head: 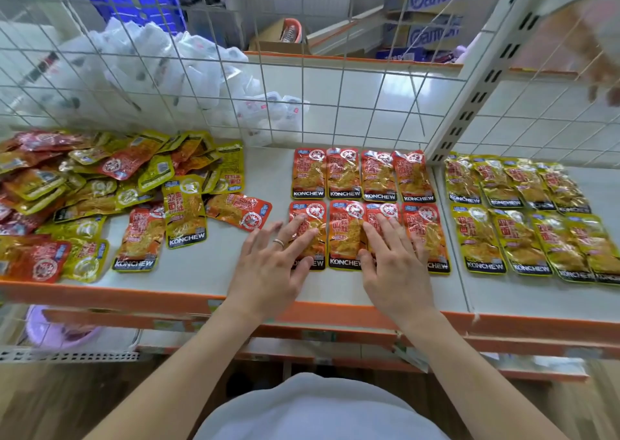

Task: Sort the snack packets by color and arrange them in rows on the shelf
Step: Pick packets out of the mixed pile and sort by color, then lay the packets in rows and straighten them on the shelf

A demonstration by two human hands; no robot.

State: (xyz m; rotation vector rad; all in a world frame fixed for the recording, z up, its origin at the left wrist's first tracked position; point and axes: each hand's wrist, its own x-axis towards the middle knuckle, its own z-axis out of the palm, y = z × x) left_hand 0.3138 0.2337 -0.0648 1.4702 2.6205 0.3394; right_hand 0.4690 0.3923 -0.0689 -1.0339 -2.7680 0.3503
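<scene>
Red snack packets (362, 174) lie in two rows at the middle of the white shelf (208, 272). Yellow packets (503, 184) lie in two rows to the right, past the shelf's upright. My left hand (275, 262) rests flat with straight fingers on the front row's leftmost red packet (307, 215). My right hand (396, 258) presses flat on the third red packet (385, 213) of that row, beside the second one (345, 238). A mixed heap of red and yellow packets (84, 188) covers the shelf's left part.
A white wire grid (302, 87) stands behind the rows, with a pile of white packets (161, 64) beyond it. The shelf has an orange front edge (134, 297). A slotted metal upright (479, 80) separates the red and yellow sections. Cardboard boxes (426, 0) stand at the back.
</scene>
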